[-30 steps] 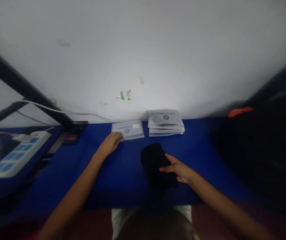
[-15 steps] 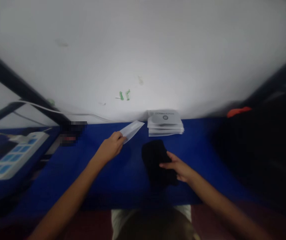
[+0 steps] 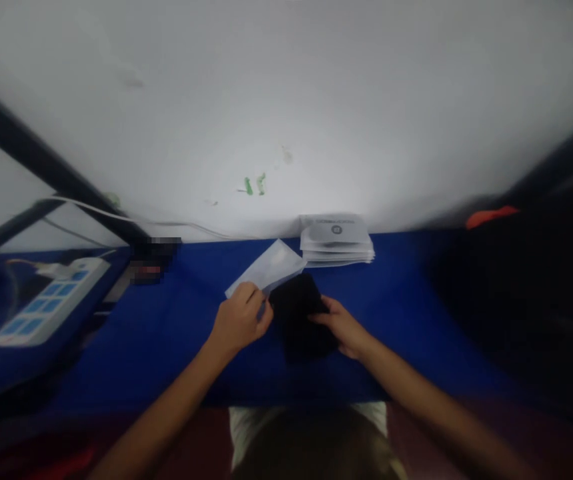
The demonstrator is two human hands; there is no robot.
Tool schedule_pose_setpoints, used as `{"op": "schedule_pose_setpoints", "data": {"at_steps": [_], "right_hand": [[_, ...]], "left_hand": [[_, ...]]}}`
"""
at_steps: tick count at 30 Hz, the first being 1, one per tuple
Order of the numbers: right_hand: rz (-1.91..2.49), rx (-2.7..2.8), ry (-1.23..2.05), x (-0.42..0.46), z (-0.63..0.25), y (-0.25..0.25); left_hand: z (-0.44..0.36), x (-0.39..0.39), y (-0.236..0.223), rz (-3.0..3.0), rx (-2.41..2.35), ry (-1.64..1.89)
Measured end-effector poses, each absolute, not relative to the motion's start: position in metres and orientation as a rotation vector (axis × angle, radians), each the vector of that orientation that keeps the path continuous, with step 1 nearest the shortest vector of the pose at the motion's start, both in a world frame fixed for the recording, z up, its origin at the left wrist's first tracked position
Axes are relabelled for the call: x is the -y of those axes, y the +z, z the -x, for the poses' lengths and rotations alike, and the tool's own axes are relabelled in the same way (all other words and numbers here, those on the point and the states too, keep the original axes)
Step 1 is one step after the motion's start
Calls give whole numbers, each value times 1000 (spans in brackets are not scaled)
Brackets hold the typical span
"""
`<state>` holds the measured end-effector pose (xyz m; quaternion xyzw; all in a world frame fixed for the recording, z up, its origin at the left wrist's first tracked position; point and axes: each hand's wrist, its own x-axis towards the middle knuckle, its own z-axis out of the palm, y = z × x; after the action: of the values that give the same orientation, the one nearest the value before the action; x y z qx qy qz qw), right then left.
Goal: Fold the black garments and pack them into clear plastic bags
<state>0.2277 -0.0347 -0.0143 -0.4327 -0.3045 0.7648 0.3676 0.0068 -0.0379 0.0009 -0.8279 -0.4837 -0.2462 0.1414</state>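
Note:
Pinched in my left hand is a translucent white plastic bag, its flat side tilted toward me. My right hand grips the right side of a black, soft-looking folded item, thumb on top; its exact kind cannot be made out. The bag's lower right edge is close to the black item's top, and I cannot tell whether they touch. Just behind, near the wall, lies a stack of similar white bags with dark print and a round mark on the top one.
A white power strip with blue sockets lies at the left, and a white cable runs along the wall. The blue table meets that wall. A dark mass fills the right side, with an orange item on its edge.
My left hand has come right and nearer the black item, and the bag has turned to show its broad face. My right hand has shifted slightly left with the black item.

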Motion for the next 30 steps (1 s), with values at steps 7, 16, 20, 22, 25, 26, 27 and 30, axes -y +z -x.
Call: {"op": "schedule_pose_setpoints", "data": {"at_steps": [7, 16, 20, 22, 25, 26, 27, 30], "right_hand": [[1234, 843, 1954, 42, -235, -22], [1247, 1137, 2149, 34, -237, -26], [1135, 1102, 2165, 32, -236, -29], [1086, 984, 2134, 31, -236, -31], [1125, 846, 2060, 30, -236, -32], [1143, 811, 2036, 30, -235, -32], [1153, 783, 2020, 29, -235, -32], [1161, 742, 1999, 28, -234, -30]], "left_hand": [[-27, 45, -5, 2426, 1219, -848], [-47, 56, -22, 2600, 846, -895], [-44, 60, -22, 2678, 851, -827], [-40, 60, -22, 2722, 878, -740], [-33, 60, -24, 2784, 894, -551], [-30, 59, -25, 2799, 897, -481], [-28, 58, -25, 2810, 904, -412], [-24, 54, -23, 2835, 935, -238]]}}
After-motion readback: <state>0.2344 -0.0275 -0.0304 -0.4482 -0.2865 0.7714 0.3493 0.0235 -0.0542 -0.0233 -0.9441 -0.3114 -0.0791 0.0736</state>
